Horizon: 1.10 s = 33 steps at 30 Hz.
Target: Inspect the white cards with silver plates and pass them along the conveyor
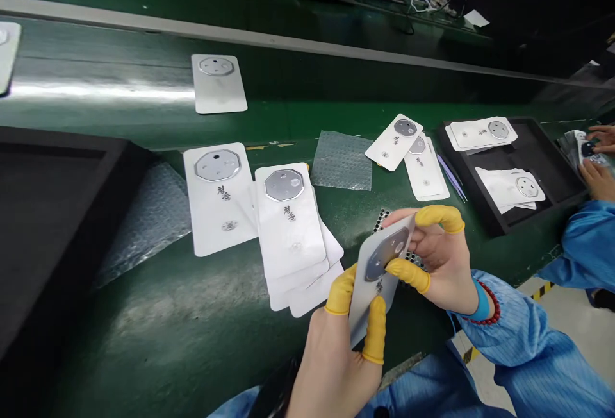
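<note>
Both my hands grip one white phone back cover with a grey octagonal camera window (384, 258), held tilted above the bench's front edge. Yellow finger cots sheathe the thumb and a fingertip on each hand. My left hand (339, 354) pinches the cover's lower end. At the upper end, my right hand (437, 258) has its thumb beside the camera window and fingers behind. Just left of my hands lies a fanned stack of similar white covers (293, 232), with another cover (216, 213) next to it. Part of a perforated metal piece (382, 219) shows behind the held cover.
A sheet of bubble wrap (342, 161), more covers (425, 171) and purple tweezers (451, 177) lie beyond my hands. Black trays stand left (137, 149) and right (557, 181). A single cover (218, 88) rests further back. A co-worker's hands (598, 174) work at far right.
</note>
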Each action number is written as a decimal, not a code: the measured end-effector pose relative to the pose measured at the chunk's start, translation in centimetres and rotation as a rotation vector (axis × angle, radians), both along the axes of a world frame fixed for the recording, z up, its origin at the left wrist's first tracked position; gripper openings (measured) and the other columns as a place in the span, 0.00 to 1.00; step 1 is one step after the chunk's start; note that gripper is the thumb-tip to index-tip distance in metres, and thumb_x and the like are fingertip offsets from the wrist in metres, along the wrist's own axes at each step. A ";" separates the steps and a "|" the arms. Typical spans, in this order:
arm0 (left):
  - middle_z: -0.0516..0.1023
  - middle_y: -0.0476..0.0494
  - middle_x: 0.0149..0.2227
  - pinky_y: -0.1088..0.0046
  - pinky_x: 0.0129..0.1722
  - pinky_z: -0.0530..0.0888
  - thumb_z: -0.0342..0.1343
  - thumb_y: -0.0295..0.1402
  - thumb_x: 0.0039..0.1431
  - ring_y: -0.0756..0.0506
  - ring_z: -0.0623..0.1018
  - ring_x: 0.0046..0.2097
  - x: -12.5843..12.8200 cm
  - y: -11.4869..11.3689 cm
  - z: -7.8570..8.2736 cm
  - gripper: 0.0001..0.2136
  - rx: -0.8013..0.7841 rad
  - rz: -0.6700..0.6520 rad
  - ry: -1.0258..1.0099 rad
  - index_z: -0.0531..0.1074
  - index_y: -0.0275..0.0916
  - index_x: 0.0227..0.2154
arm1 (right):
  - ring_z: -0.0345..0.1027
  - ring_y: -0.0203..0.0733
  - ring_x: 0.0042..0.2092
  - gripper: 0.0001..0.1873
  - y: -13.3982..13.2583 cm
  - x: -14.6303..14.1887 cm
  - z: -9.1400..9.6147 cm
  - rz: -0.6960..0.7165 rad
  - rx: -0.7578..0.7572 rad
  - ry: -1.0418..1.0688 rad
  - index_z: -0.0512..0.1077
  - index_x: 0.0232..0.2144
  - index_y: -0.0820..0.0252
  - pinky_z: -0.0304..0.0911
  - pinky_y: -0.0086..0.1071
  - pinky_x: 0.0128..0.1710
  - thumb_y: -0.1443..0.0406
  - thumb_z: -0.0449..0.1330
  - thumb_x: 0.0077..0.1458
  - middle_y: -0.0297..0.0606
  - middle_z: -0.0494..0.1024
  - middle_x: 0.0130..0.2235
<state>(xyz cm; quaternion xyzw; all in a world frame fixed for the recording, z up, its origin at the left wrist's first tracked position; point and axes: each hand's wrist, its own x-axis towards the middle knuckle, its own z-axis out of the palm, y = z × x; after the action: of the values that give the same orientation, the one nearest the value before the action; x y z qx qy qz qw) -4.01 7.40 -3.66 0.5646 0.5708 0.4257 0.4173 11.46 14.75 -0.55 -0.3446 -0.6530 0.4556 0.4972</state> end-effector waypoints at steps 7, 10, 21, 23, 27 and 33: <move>0.80 0.42 0.46 0.63 0.39 0.77 0.56 0.31 0.60 0.38 0.81 0.44 -0.2 -0.2 0.1 0.21 -0.014 -0.022 0.002 0.63 0.49 0.55 | 0.77 0.40 0.42 0.21 -0.1 0.4 0.3 0.065 -0.125 0.004 0.58 0.47 0.50 0.76 0.37 0.44 0.62 0.64 0.57 0.38 0.74 0.41; 0.80 0.41 0.45 0.64 0.38 0.78 0.56 0.31 0.59 0.37 0.81 0.44 -0.1 -0.1 0.4 0.21 -0.009 -0.027 0.021 0.63 0.48 0.55 | 0.77 0.41 0.43 0.24 0.1 0.8 0.5 0.113 -0.177 -0.032 0.57 0.49 0.50 0.76 0.38 0.46 0.62 0.65 0.55 0.40 0.74 0.44; 0.82 0.43 0.45 0.72 0.32 0.78 0.54 0.29 0.60 0.40 0.83 0.40 0.2 0.5 1.6 0.22 0.075 -0.068 0.029 0.63 0.48 0.56 | 0.77 0.40 0.39 0.25 0.1 0.5 0.4 0.098 -0.200 0.008 0.55 0.49 0.50 0.76 0.39 0.43 0.54 0.63 0.57 0.37 0.76 0.40; 0.81 0.42 0.45 0.71 0.32 0.78 0.55 0.29 0.59 0.40 0.83 0.40 0.1 0.4 1.5 0.22 0.064 -0.066 0.030 0.64 0.48 0.56 | 0.77 0.40 0.39 0.25 0.1 0.6 0.4 0.105 -0.211 0.013 0.55 0.49 0.50 0.76 0.38 0.43 0.56 0.64 0.56 0.37 0.76 0.40; 0.82 0.40 0.39 0.65 0.36 0.79 0.58 0.31 0.56 0.36 0.81 0.42 0.0 -0.1 1.2 0.23 -0.055 -0.064 -0.025 0.67 0.45 0.56 | 0.77 0.40 0.36 0.28 0.1 0.9 1.0 0.137 -0.224 -0.015 0.54 0.53 0.48 0.77 0.36 0.38 0.62 0.64 0.56 0.36 0.76 0.39; 0.81 0.39 0.37 0.65 0.36 0.79 0.61 0.32 0.52 0.38 0.81 0.38 -0.3 0.1 1.5 0.24 -0.177 -0.042 -0.195 0.70 0.42 0.54 | 0.75 0.39 0.37 0.27 0.2 1.5 1.3 0.166 -0.187 -0.173 0.59 0.53 0.51 0.77 0.33 0.38 0.68 0.64 0.54 0.40 0.72 0.45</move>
<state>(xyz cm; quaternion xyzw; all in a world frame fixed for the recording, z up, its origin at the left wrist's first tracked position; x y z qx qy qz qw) -4.29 7.47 -2.12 0.4933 0.5511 0.4176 0.5278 12.93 14.92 0.77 -0.3723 -0.6745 0.5224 0.3655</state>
